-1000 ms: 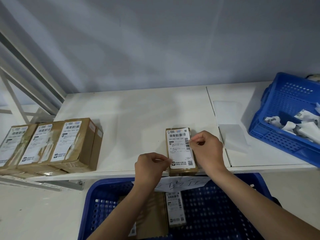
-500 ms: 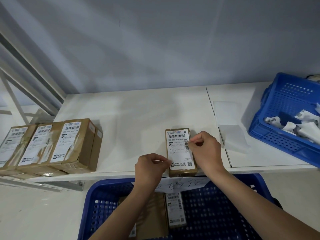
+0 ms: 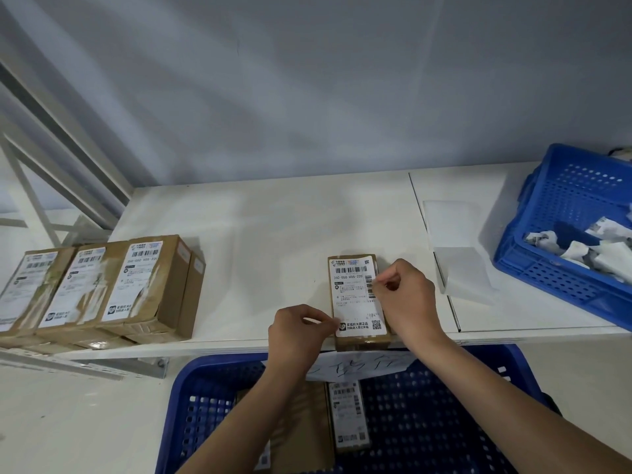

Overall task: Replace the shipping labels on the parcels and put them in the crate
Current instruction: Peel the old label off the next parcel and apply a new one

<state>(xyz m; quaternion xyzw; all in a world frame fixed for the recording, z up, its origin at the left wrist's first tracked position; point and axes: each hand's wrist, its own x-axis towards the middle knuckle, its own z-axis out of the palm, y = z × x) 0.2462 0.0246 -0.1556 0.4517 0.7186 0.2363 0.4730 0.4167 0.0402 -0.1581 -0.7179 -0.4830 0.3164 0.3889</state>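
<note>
a small brown parcel [image 3: 359, 340] is laid flat at the front edge of the white counter [image 3: 273, 234], roughly mid-way along it, with a white shipping label [image 3: 357, 295] spread over its top face. the label's lower left corner is pinched by the left hand [image 3: 297, 331], thumb and fingertip curled onto the paper. the label's right edge, about halfway up, is pinched the same way by the right hand [image 3: 405, 295], so both grips are closed on the label. whether the label is fully stuck down can't really be told from this angle, it looks pretty flat tho.

a row of bigger labelled parcels [image 3: 102, 289] is lined up at the counter's left end, touching one another, with the leftmost ones hanging past the corner. two see-through backing sheets [image 3: 458, 254] are left lying toward the right end, just beside the seam in the top. a blue crate [image 3: 554, 254] full of crumpled old labels [image 3: 591, 248] is parked at the far right end, tilted a bit.

below the front edge a second blue crate [image 3: 191, 405] is seen, with a handwritten paper sign [image 3: 362, 366] on its rim and labelled parcels [image 3: 349, 415] already lying inside it.
</note>
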